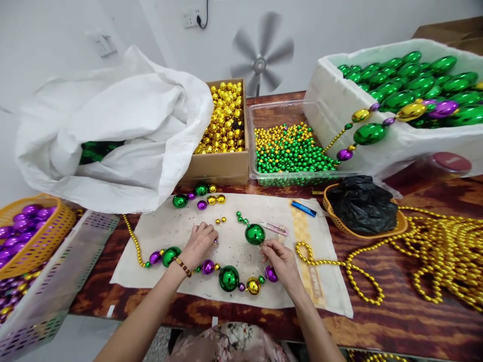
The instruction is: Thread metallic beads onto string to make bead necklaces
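On a pale cloth (181,221) lies a bead garland with a large green bead (228,278), a gold bead (253,286) and purple beads (208,267). My left hand (202,245), above the garland, has its fingers pinched at a small purple bead (216,242). My right hand (279,260) is closed, thumb and forefinger pinching the garland's strand beside another large green bead (255,234). Thin pale thread shows near that hand, next to a purple bead (270,274). Small green beads (241,217) trail from the upper green bead. Two small gold beads (221,220) lie loose between the hands.
Pink-handled tweezers (277,229) and a blue tool (304,208) lie on the cloth. Behind stand a gold-bead carton (219,168), a clear bin (294,176) and a foam box (339,95). Gold bead chains (445,256) heap at right; a white sack (151,125) stands left.
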`<state>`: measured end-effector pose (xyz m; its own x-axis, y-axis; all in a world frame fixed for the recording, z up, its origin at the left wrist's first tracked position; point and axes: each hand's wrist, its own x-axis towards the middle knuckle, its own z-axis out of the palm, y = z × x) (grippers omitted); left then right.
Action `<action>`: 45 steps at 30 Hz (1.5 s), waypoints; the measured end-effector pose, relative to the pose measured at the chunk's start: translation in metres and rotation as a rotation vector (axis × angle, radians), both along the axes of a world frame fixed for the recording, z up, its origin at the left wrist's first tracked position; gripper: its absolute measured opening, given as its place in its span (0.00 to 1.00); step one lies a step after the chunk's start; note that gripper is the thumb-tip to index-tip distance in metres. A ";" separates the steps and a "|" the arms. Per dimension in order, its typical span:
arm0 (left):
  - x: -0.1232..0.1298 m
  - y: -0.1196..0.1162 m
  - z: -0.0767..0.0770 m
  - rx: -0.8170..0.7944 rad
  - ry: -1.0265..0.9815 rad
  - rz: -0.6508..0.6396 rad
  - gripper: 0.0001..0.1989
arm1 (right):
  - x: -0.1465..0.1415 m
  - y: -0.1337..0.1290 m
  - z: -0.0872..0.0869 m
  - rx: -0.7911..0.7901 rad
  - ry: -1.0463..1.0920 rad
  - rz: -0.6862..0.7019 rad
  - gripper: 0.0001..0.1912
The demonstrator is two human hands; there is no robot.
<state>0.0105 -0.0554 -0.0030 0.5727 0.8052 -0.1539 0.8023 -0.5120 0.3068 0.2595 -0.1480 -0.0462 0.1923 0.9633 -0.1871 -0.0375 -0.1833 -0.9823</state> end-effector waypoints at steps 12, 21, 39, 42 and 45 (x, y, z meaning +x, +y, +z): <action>0.023 0.018 0.025 -0.944 -1.595 0.744 0.12 | -0.004 -0.003 0.021 0.127 -0.216 0.221 0.13; 0.032 0.013 0.025 -0.949 -1.682 0.775 0.10 | -0.007 0.000 0.024 0.179 -0.326 0.234 0.12; 0.073 -0.017 0.016 -0.941 -1.628 0.832 0.15 | 0.020 0.003 0.004 -0.015 -0.139 0.215 0.16; 0.079 -0.020 0.014 -0.980 -1.716 0.848 0.18 | 0.025 0.001 0.003 -0.074 -0.062 0.190 0.17; 0.086 -0.022 0.013 -0.966 -1.747 0.823 0.15 | 0.023 0.002 0.000 -0.107 0.010 0.163 0.19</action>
<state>0.0960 -0.0776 0.0102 0.2024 0.8932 -0.4015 -0.6093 0.4359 0.6624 0.2828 -0.1463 -0.0464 0.0331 0.9561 -0.2912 -0.0083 -0.2911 -0.9567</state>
